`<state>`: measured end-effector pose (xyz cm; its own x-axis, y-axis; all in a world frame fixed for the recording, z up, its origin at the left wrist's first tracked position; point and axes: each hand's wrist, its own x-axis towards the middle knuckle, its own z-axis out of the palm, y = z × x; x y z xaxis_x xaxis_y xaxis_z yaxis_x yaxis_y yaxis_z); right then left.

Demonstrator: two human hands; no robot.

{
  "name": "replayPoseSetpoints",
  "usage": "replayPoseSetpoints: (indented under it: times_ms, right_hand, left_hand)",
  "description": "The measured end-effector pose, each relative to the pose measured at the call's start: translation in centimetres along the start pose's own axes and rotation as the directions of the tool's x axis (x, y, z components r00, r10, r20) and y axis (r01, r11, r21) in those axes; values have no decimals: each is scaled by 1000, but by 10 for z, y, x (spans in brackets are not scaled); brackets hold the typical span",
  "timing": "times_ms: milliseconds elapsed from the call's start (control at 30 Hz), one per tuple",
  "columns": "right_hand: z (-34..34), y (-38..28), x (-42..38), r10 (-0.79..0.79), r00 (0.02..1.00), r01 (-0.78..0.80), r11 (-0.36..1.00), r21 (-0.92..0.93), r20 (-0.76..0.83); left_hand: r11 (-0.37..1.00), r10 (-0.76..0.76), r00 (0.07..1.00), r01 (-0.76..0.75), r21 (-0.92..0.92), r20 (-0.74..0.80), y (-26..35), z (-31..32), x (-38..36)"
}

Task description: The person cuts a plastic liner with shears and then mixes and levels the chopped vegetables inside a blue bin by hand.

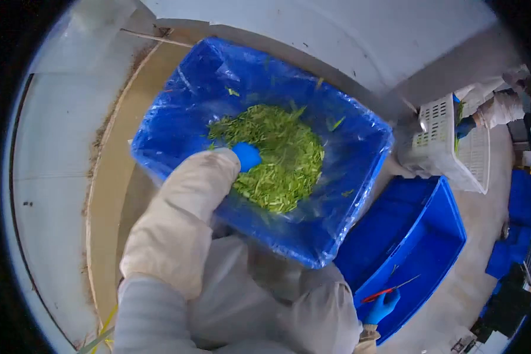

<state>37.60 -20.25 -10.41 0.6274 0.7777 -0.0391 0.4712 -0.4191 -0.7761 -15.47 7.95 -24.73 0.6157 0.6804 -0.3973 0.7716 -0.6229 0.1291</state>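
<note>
A blue bin [177, 130] lined with clear plastic holds a heap of chopped green leaves and stems [283, 159]. My left hand [247, 157], in a blue glove, reaches into this bin at the heap's left side; its fingers are hidden from view. Low on the right, my right hand [383, 307], also blue-gloved, is closed on red-handled scissors [379, 294] with long thin blades. It is over the edge of a second blue bin [439, 236].
White perforated crates [433, 127] stand at the right, where a co-worker's gloved hand [465, 126] is by green stems. A pale wall or machine panel [360, 29] borders the lined bin at the top. More blue containers [522, 200] are at the far right.
</note>
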Motion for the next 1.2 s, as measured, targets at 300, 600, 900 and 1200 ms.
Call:
replayPoseSetpoints:
  times_ms: [300, 600, 900, 1200]
  right_hand:
    - [5, 71, 0, 359, 910, -307, 919, -247, 207]
    - [39, -111, 45, -227, 967, 253, 890, -380, 113]
    - [385, -206, -26, -387, -326, 934, 13, 358, 863]
    - [427, -179, -31, -417, -416, 890, -4, 456, 808]
  left_hand:
    - [988, -156, 988, 156, -15, -3, -6, 42, 21]
    - [891, -312, 930, 357, -282, 192, -8, -22, -32]
    - [685, -627, 759, 431, -587, -176, -17, -54, -79]
    - [392, -777, 589, 174, -903, -224, -45, -49, -81]
